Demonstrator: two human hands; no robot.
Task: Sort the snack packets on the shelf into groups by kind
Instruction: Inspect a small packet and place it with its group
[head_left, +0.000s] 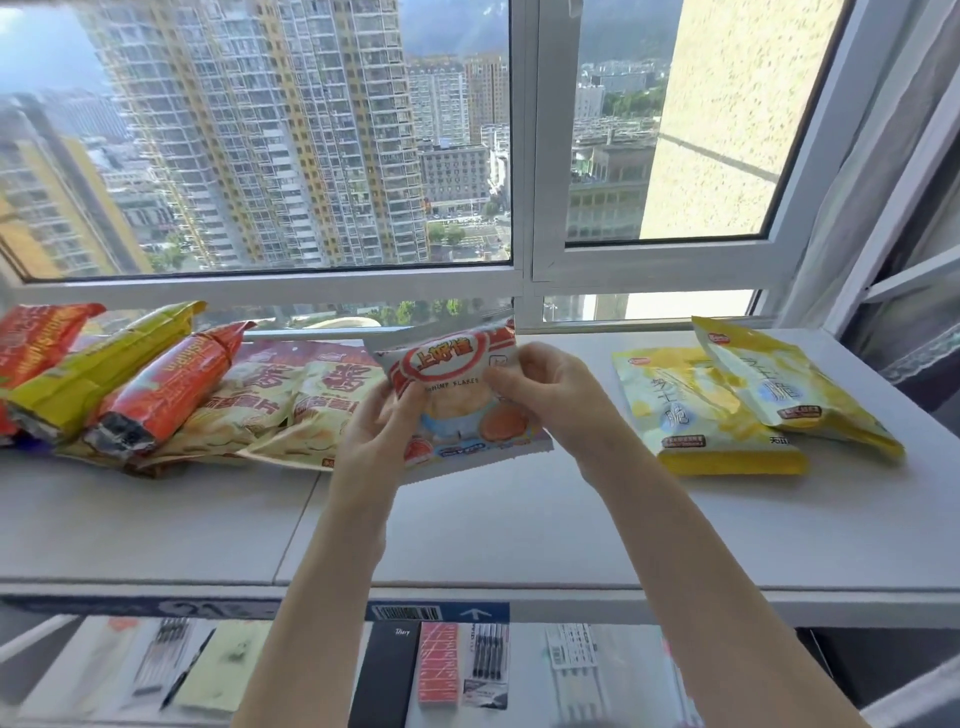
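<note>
A white and red shrimp flakes packet (457, 374) is held up over the middle of the white shelf (467, 530). My left hand (379, 436) grips its lower left side and my right hand (545, 389) pinches its right edge. Two yellow packets (691, 415) (789, 395) lie overlapping on the right. On the left lie two beige chip packets (291, 410), two red-orange packets (166, 389) (36, 338) and a yellow-green packet (98, 364) in a loose pile.
A window (524, 280) with a white frame runs along the back of the shelf. A curtain (893, 291) hangs at the right. Below the shelf's front edge lie pens, a black diary (389, 670) and a pink notebook (439, 660).
</note>
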